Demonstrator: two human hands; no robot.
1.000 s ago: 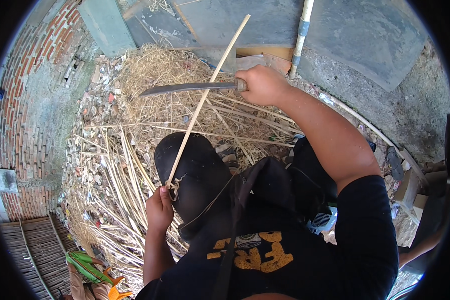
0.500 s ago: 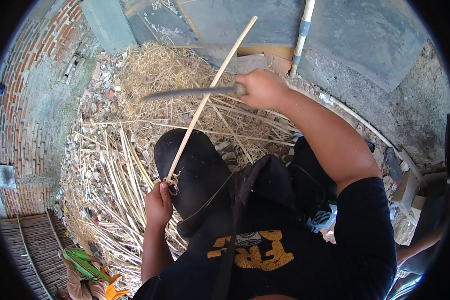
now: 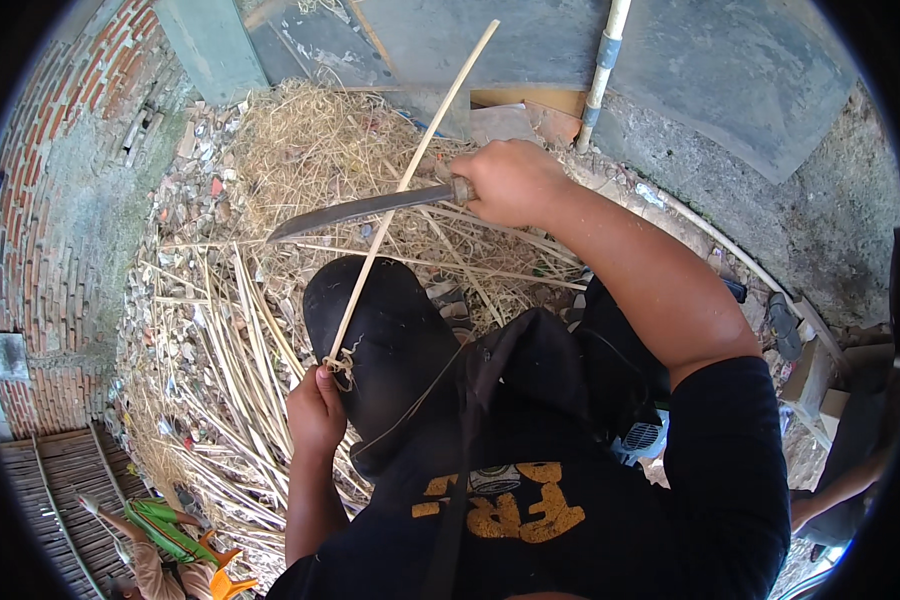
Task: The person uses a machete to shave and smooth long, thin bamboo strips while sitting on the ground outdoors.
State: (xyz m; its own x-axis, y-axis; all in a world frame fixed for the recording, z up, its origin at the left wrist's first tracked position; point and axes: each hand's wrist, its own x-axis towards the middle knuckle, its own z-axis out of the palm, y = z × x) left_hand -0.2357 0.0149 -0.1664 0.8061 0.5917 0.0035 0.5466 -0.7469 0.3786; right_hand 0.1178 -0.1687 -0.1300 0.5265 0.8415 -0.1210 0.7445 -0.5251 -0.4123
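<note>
My left hand [image 3: 315, 412] pinches the lower end of a long, pale bamboo strip [image 3: 378, 240], beside thin curled shavings [image 3: 340, 366]. The strip slants up and away across my black-covered left knee [image 3: 380, 318]. In my right hand [image 3: 510, 182] is the handle of a machete [image 3: 360, 210]. Its dark, slightly curved blade points left and crosses the strip above the knee. Whether the edge touches the strip, I cannot tell.
Several pale strips [image 3: 245, 370] lie in a loose pile at left. Beyond the knee is a heap of fine shavings [image 3: 310, 150] on rubble. A white pipe [image 3: 602, 75] stands by the far wall. Another person's arm [image 3: 835, 497] shows at right, another person [image 3: 160, 570] at lower left.
My right hand has moved slightly left and nearer, and the blade has turned, its tip lower and broad side showing more. The strip's far end has shifted a little left.
</note>
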